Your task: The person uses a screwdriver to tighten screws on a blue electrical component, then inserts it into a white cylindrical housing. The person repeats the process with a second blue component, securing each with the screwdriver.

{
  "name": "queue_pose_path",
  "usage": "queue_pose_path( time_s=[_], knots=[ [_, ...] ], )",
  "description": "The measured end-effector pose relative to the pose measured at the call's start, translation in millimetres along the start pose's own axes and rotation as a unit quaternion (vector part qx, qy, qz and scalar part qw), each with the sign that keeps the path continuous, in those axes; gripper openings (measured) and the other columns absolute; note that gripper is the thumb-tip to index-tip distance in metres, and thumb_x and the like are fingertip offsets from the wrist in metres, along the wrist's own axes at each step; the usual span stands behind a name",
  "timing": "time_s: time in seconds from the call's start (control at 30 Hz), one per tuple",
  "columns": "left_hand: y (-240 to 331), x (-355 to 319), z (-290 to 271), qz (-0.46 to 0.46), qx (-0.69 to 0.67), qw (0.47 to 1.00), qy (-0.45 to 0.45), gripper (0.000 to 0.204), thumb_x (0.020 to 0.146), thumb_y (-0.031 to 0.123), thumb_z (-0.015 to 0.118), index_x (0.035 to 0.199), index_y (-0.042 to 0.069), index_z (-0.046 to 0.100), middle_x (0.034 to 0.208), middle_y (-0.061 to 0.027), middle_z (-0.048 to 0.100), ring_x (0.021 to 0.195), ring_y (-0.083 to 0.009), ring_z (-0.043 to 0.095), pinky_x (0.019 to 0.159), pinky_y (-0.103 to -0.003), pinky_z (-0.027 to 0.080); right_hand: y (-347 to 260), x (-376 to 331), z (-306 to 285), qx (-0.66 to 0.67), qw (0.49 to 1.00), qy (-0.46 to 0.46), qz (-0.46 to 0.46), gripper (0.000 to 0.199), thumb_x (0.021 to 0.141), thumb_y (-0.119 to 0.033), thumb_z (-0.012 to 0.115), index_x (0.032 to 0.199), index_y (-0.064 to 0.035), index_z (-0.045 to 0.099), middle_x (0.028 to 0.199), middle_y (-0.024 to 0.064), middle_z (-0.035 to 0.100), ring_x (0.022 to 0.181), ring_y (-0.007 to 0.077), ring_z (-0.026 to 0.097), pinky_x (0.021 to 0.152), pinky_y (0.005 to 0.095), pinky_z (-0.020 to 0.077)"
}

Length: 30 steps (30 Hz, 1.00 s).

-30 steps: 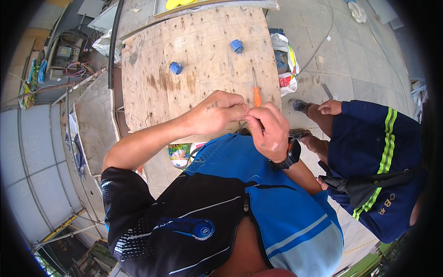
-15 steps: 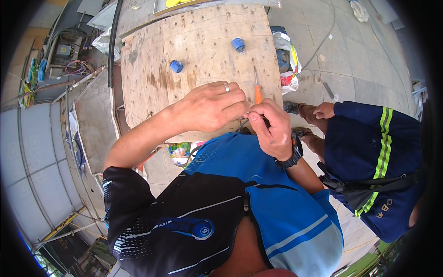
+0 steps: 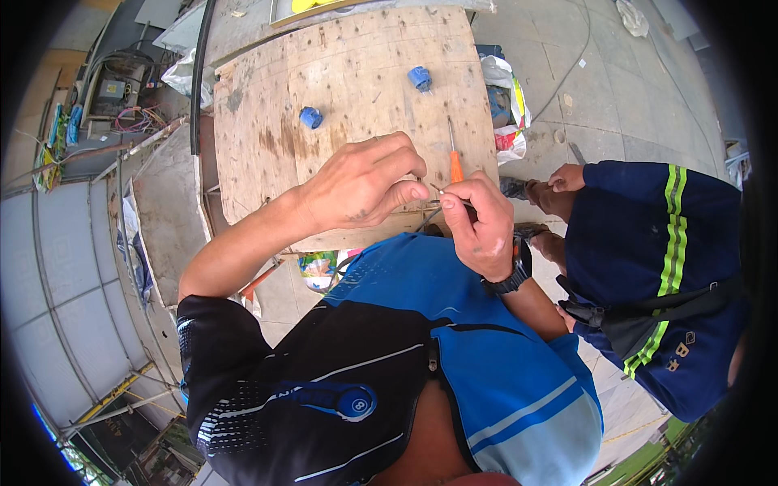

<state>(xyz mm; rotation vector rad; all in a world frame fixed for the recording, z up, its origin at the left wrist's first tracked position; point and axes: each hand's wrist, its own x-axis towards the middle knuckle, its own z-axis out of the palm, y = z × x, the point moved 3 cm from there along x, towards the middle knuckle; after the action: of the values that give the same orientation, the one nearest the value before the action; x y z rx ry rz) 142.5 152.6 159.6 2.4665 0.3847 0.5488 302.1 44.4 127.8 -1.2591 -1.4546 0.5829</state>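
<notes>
Apparent cable (image 3: 429, 218) at the right hand (image 3: 485, 231), screwdriver (image 3: 455, 167) beyond on the board (image 3: 348, 57), two cylinders (image 3: 311, 118) farther left.

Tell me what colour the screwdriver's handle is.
The handle is orange, clearest in the head view.

Thin cable (image 3: 429, 219) at the hands (image 3: 484, 228)

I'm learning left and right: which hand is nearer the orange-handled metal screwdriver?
Right. The right hand is just below the screwdriver in view; the left hand is farther, leftward.
</notes>
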Motion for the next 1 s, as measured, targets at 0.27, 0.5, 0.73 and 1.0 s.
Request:
queue_pose_path(
  time_s=[0.27,0.5,0.73,1.0],
  knots=[
    [5.7,2.0,0.8,0.207,0.123,0.97,-0.031,0.016,0.084,0.014,0.071,0.09,0.0,0.066,0.086,-0.0076,0.058,0.071,-0.025,0.058,0.06,-0.035,0.049,-2.3,7.3,-1.2,0.022,0.998,-0.058,0.015,0.004,0.087,0.001,0.066,0.087,-0.001,0.063,0.071,0.0086,0.052,0.056,0.02,0.051,0.05,0.032,0.0393],
    [-10.1,1.7,10.6,-0.408,-0.397,0.79,-0.23,0.019,0.091,0.018,0.071,0.089,0.0,0.068,0.068,-0.0003,0.055,0.061,-0.012,0.053,0.053,-0.026,0.039,1.7,-2.6,9.1,-0.149,0.972,-0.011,-0.182,0.01,0.079,0.002,0.069,0.087,-0.0025,0.064,0.071,0.0078,0.053,0.057,0.0243,0.053,0.048,0.037,0.0407],
    [-15.5,-3.1,-2.6,-0.356,-0.39,0.831,-0.174,0.022,0.095,0.021,0.067,0.098,0.0,0.07,0.076,-0.0024,0.059,0.067,-0.0123,0.056,0.058,-0.026,0.045,7.9,-4.0,11.3,-0.06,0.995,0.004,-0.082,0.009,0.084,0.001,0.069,0.091,-0.0017,0.064,0.074,0.0095,0.056,0.059,0.0237,0.054,0.05,0.0354,0.0426],
    [11.7,5.5,-12.7,0.157,0.15,0.975,-0.048,0.011,0.086,0.01,0.067,0.093,0.001,0.068,0.083,-0.0102,0.057,0.07,-0.0256,0.06,0.063,-0.034,0.051,12.0,6.1,4.3,0.006,0.999,-0.04,0.012,0.004,0.087,0.0,0.067,0.09,-0.0012,0.064,0.078,0.0088,0.057,0.058,0.017,0.051,0.053,0.0284,0.04]
  ],
)
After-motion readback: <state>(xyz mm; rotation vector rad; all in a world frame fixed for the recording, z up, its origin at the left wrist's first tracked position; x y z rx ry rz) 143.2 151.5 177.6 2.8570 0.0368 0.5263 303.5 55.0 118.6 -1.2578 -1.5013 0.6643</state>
